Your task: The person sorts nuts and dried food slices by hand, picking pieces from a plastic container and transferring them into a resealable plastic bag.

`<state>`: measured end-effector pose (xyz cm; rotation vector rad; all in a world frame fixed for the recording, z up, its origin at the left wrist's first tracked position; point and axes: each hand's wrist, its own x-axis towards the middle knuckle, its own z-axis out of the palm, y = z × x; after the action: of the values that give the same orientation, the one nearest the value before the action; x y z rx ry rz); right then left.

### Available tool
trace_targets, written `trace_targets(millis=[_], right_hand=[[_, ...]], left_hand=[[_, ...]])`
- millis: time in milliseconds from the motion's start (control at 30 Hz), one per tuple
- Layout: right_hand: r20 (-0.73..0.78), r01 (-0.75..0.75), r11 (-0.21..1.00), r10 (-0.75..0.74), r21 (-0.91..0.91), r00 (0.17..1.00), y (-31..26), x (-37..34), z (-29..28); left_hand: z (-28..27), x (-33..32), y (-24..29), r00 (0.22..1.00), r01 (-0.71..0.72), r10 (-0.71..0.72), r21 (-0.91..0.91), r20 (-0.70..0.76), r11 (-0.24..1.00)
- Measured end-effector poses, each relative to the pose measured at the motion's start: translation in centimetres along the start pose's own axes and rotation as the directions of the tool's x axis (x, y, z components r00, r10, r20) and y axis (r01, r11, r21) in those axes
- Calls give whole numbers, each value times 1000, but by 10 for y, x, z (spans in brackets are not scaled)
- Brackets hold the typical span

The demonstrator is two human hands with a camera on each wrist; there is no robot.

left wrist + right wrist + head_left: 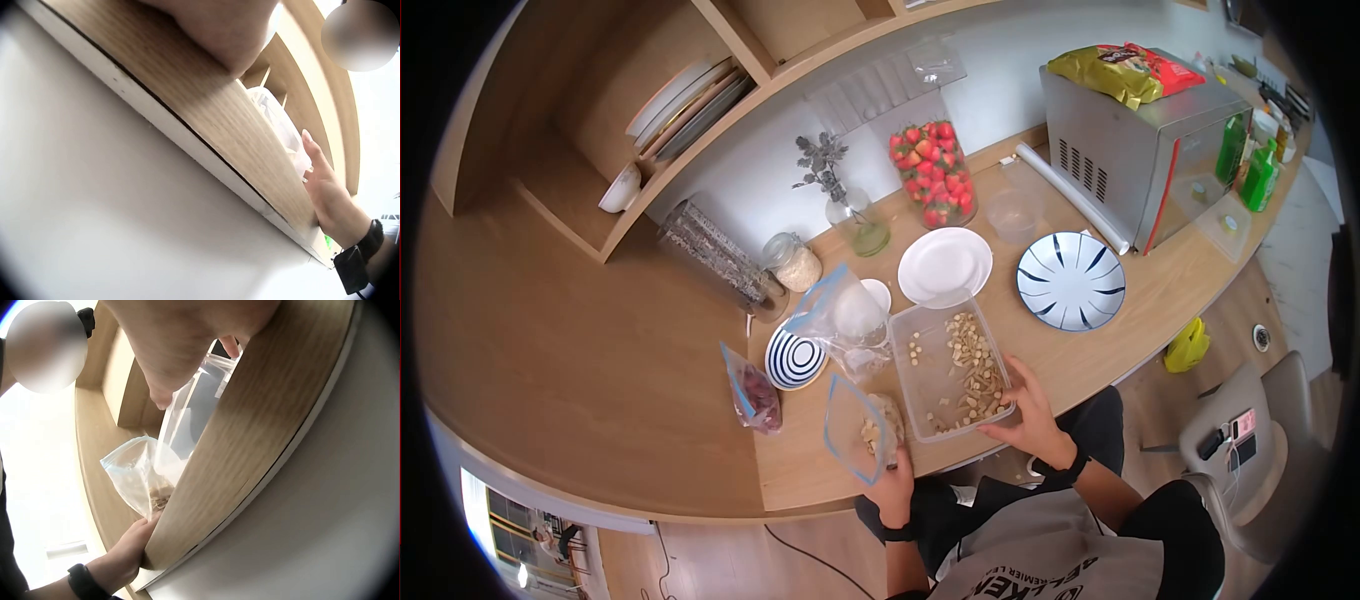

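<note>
A clear rectangular container (945, 370) with pale sliced pieces inside stands near the table's front edge. My right hand (1032, 422) grips its right front corner, thumb and fingers around the rim. To the left, my left hand (890, 492) holds the lower part of an open zip bag (862, 430) with similar pieces in it. The right wrist view shows the bag (140, 475) upright beside the container (187, 419), with the left hand (128, 550) at its base. In the left wrist view the right hand (331, 197) is at the container's end.
Behind are a white plate (945, 265), a blue-striped plate (1070, 282), a spiral-patterned plate (794, 358) and another clear bag (845, 325). A bag of dark red food (755, 395) lies left. Strawberries (932, 175), a vase (862, 228), a jar (793, 265) and an oven (1130, 150) stand farther back.
</note>
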<state>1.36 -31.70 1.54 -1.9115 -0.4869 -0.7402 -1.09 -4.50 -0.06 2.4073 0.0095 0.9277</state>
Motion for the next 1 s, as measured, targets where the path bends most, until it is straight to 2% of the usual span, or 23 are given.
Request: trace_targets(millis=[100,167,200,233,267,300,367,400,500,567,633,833,900,933,1000], right_hand=[[17,-8,998,7,60,1000,2,-6,-2],[-48,-6,994,11,111,999,14,-14,3],[-32,-9,994,13,111,999,16,-15,5],[-88,-53,959,81,278,993,19,-15,8],[-131,-88,895,161,438,978,20,-16,11],[-115,-102,894,168,436,979,17,-15,11],[-91,-210,828,298,520,950,10,-10,8],[-70,-231,826,308,514,949,10,-10,5],[9,-223,919,233,324,972,13,-7,-3],[14,-228,921,236,317,972,10,-4,-4],[6,-227,922,237,314,971,11,-4,-5],[20,-244,904,254,350,967,12,-5,-5],[86,-379,855,373,354,924,8,-2,-9],[85,-379,855,374,355,923,9,0,-9],[183,-542,755,513,369,839,10,4,-10]], left_hand=[[-1,0,2,999,-23,23,20,-23,1000],[0,-5,0,999,34,-34,-9,3,999],[-1,-5,-3,997,68,-66,-33,34,997],[-1,-2,-10,998,-67,66,48,15,997],[-1,-2,-13,998,-54,53,50,19,997],[-1,-1,-10,997,-83,83,79,1,993],[-2,-1,-4,996,-86,87,108,-6,990],[-3,0,-1,999,-41,41,69,1,997],[-1,-6,-5,999,35,-35,27,15,999],[1,-6,-9,999,52,-52,25,16,998],[0,-2,-9,997,-77,78,82,-6,994],[0,-2,-10,998,-68,67,60,10,996],[-2,-1,-7,998,-63,62,53,19,997],[-2,1,-5,998,-60,59,44,20,997],[-1,0,-6,998,-63,63,61,9,996]])
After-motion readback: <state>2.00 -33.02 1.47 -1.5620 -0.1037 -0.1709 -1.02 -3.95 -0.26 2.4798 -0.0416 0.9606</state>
